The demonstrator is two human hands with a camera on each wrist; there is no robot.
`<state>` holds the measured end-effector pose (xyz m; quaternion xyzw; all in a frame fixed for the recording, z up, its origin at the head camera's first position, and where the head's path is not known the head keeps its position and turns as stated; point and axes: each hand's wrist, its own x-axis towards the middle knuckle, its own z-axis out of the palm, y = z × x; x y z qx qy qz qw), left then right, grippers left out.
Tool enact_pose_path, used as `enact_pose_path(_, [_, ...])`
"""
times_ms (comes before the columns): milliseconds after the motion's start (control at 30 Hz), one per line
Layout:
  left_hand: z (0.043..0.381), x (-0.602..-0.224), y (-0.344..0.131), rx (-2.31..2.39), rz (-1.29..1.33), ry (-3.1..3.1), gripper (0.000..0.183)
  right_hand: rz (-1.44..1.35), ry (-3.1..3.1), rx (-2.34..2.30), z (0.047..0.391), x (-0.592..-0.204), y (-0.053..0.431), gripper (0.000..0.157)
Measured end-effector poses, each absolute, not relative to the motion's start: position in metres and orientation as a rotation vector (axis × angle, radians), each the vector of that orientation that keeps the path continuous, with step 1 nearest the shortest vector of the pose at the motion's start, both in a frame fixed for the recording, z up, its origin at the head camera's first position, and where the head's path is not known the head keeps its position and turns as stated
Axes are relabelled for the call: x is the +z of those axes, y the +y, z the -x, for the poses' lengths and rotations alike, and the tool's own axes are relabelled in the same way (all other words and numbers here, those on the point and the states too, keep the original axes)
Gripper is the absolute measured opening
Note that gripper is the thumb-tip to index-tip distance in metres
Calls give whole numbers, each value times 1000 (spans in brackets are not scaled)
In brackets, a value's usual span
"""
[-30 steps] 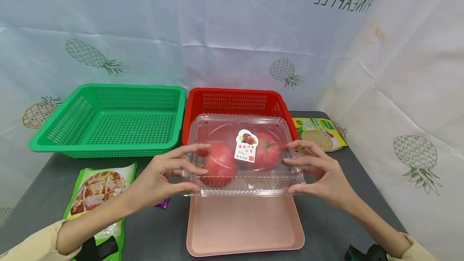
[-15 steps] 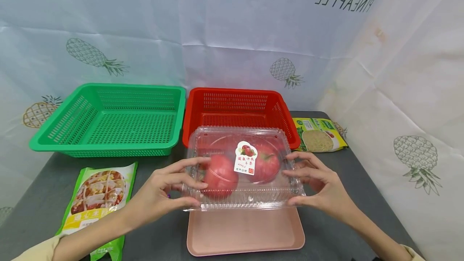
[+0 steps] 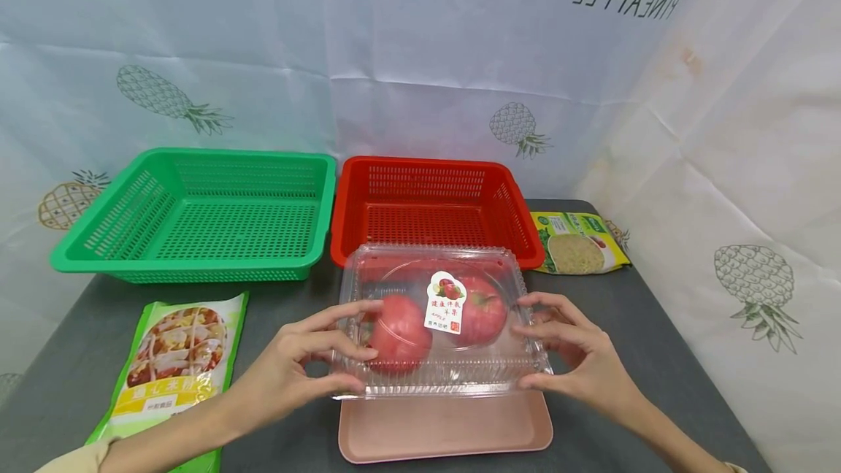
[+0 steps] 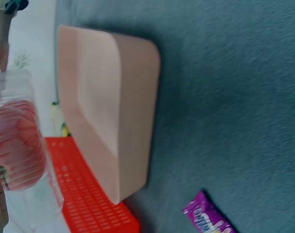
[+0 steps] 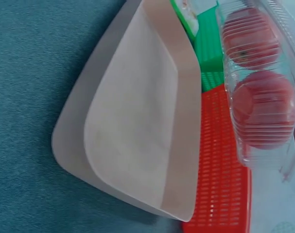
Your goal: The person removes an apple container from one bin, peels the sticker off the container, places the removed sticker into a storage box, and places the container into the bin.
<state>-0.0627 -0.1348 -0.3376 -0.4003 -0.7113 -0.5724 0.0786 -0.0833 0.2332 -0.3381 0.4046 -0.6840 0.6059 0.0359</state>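
Note:
A clear plastic clamshell box (image 3: 401,272) with a white label holds two red apples (image 3: 399,334). My left hand (image 3: 298,356) grips its left end, thumb along the front rim and fingers on the lid. At the opposite end my right hand (image 3: 578,349) holds it the same way. Beneath the box, a pink tray (image 3: 447,433) lies on the table, its far part hidden from the head view. Both wrist views show the box raised above the tray, apart from it.
Behind stand a green basket (image 3: 236,232) and a red basket (image 3: 427,221), side by side. A yellow-green food packet (image 3: 578,243) lies at the right, a larger green-edged food bag (image 3: 177,356) at the left. In the left wrist view a small purple packet (image 4: 205,216) lies near the tray.
Both hands have brought the box down and toward me in the head view, away from over the red basket's front. More of that basket now shows, and less of the tray.

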Motion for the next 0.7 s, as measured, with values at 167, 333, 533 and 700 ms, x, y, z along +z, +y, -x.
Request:
enact_pose_path(167, [60,-346,-135,-1722,1223,-2121,34,-1266,-2060,1850,81,-350,233,61])
enact_pose_path(333, [59,-355,-133,-1711,1263,-2096,36,-1217,-2081,1831,74,-360,232,60])
enact_pose_path(533, [57,-364,-131,-1677,1259,-2105,34,-1194,-2080,1820,68,-370,234,59])
enact_pose_path(700, [53,-374,-129,-1640,1256,-2093,35,-1163,-2066,1812,65,-384,235,59])
